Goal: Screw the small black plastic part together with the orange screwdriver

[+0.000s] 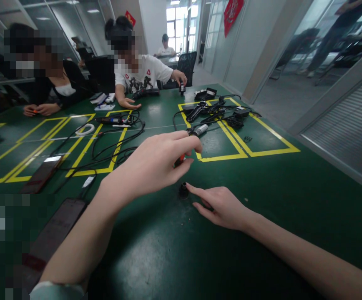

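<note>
- Small black cone [184, 191], one: wide end on the green counter [300, 208], narrow end up, between and below my two hands.
- Right hand [223, 206]: index fingertip against the cone's upper edge; thumb apart below, so the fingers pinch nothing.
- Left hand [156, 156]: above and beyond the cone, index and thumb pinching an orange-and-dark piece [180, 160], mostly hidden from me.
- Handling note: I judge light, steady fingertip pressure best; a sideways push could tip or slide the cone. I would keep the left fingers high enough to leave its top in sight.
- Grey-and-black cylinder [202, 129]: just past the left fingers; whether held or lying behind, I cannot tell.
- Far right: coil spring [247, 138], yellow tape [273, 151], tangled cables and black tools, all well apart from the cone.
- Left: phone [41, 174], larger dark device [57, 221] beside my left forearm, white ring [85, 130]; loose black cables could snag that arm.
- Across: co-worker's hand [179, 76] on a small black object [182, 88], out of my way.
</note>
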`<state>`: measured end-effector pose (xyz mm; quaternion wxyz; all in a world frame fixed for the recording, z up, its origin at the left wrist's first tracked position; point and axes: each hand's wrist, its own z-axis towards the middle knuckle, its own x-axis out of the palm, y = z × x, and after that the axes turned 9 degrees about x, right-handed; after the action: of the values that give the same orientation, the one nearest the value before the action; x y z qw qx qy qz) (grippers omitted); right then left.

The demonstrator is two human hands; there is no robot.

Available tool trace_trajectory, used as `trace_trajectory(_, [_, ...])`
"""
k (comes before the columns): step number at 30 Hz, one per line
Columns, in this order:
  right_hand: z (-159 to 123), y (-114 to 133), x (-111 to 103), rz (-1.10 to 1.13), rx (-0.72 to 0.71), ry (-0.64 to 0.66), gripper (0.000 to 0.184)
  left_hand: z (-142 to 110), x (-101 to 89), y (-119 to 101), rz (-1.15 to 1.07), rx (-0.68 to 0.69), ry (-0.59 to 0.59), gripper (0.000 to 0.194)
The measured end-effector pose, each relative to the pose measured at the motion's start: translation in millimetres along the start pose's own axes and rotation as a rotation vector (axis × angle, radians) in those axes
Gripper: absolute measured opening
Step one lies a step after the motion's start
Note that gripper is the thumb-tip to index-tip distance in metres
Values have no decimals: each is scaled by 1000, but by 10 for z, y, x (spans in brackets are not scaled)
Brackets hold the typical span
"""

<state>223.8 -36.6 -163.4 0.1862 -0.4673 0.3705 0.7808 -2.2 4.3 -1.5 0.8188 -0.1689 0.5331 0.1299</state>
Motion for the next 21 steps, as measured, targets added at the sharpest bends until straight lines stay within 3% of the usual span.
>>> trace_trajectory(5, [-10,-8,-9,-27,15,24,50,10,0,-20,34,14,-9,20])
trace_trajectory(11, [-9,-22,-11,-28,18,19,52,12,-21,-44,9,12,31,31])
trace_trajectory(21, [-19,-12,-30,-44,8,24,52,26,0,-40,57,32,4,23])
